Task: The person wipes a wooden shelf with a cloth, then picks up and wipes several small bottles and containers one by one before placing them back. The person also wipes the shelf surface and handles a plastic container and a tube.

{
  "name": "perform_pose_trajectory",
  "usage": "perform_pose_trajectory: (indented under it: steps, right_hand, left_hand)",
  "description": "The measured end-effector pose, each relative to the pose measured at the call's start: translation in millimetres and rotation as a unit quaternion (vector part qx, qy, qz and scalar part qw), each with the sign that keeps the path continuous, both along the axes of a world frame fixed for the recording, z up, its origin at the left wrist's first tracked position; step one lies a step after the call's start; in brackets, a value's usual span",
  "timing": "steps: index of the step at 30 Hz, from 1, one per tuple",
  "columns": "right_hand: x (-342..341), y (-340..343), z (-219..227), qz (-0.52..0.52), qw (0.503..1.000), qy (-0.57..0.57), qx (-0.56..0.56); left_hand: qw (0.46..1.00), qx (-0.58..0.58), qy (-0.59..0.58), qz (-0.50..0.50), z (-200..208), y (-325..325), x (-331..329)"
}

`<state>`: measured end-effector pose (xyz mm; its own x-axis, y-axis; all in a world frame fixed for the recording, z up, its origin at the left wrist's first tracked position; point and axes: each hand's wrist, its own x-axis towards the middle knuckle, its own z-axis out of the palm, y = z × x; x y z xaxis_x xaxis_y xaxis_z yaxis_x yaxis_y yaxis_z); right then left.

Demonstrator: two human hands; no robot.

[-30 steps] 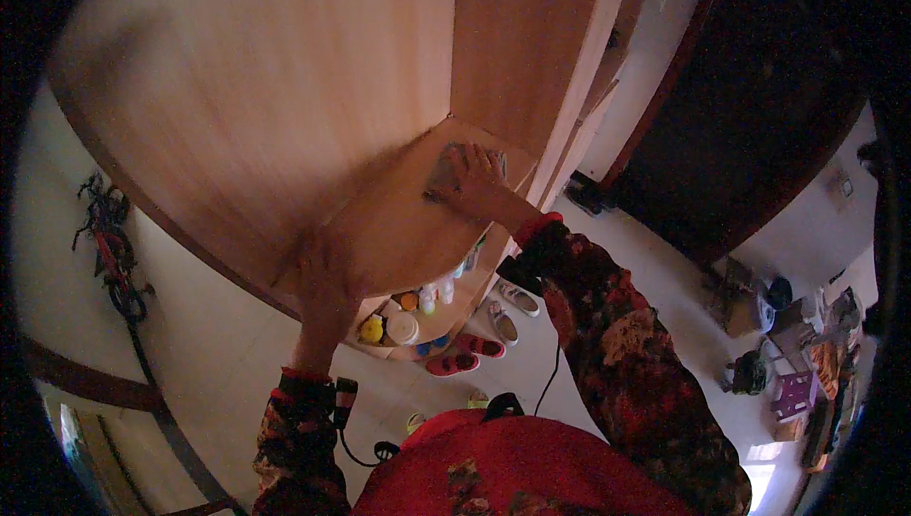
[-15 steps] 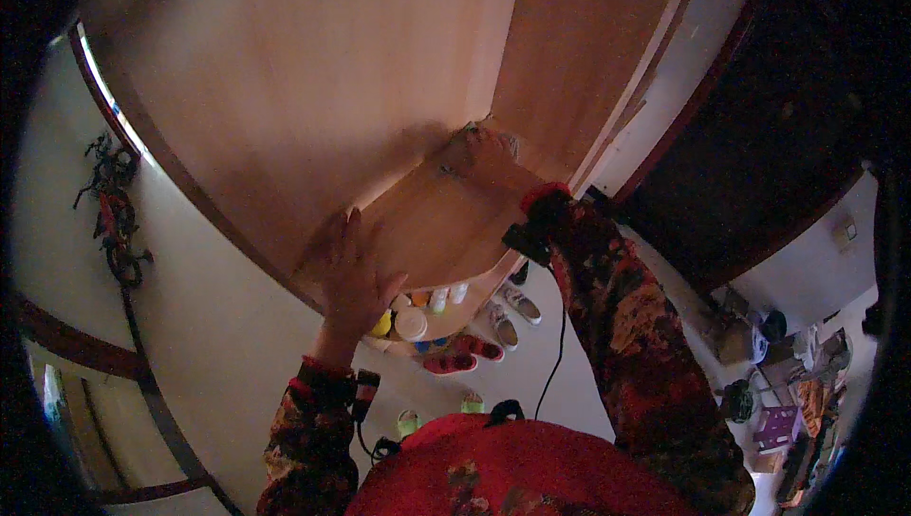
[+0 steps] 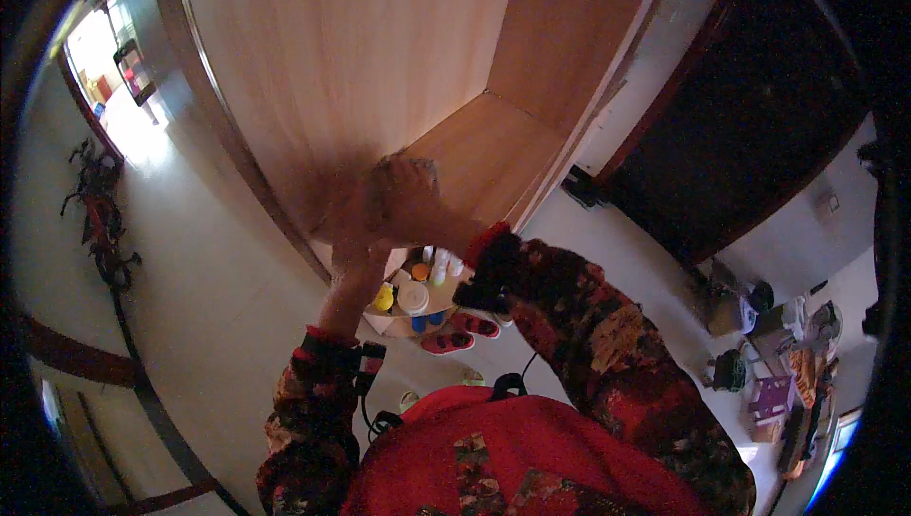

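Note:
A light wooden cabinet compartment (image 3: 517, 141) stands before me, with a tall back panel and a side panel at the right. My right hand (image 3: 413, 203) is over the left part of its bottom board, its fingers closed around what looks like a greyish cloth (image 3: 434, 173). Only an edge of that cloth shows past the fingers. My left hand (image 3: 351, 217) is beside it at the cabinet's left edge, partly behind the right hand. Motion smears the left fingers, so their pose is unclear.
Below the compartment, a lower shelf holds a white round-lidded tub (image 3: 413, 298), a yellow item (image 3: 383, 298) and small bottles (image 3: 440, 267). Red shoes (image 3: 448, 341) stand on the floor. Boxes and bags (image 3: 773, 393) are piled at the right, near a dark door (image 3: 731, 118).
My right hand has moved left and nearer with the cloth, from the back corner to beside my left hand. The left hand has risen slightly. The view has shifted, showing a bright doorway at left.

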<state>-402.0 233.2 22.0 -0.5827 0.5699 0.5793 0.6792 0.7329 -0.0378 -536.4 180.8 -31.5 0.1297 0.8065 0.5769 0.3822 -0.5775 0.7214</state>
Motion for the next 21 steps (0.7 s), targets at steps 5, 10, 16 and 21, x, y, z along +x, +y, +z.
perform_pose_trajectory:
  steps: [5, 10, 16, 21]
  right_hand:
    - [-42.0, -29.6, -8.8, -0.04, 0.979, 0.036, -0.194]
    - [-31.4, -54.7, -5.1, 0.005, 0.996, 0.084, 0.0]
    - [48.2, -64.5, 8.8, -0.055, 0.975, -0.168, -0.132]
    - [105.0, -53.4, -16.6, -0.01, 0.997, -0.066, 0.03]
  left_hand:
    - [0.988, 0.135, -0.011, 0.076, 34.5, -8.3, -16.8]
    - [0.963, 0.224, 0.107, 0.103, 65.8, -4.1, -17.8]
    - [0.963, 0.189, 0.164, 0.098, 32.8, 11.6, 3.8]
    - [0.933, 0.165, 0.289, 0.138, 27.7, 21.8, 12.1]
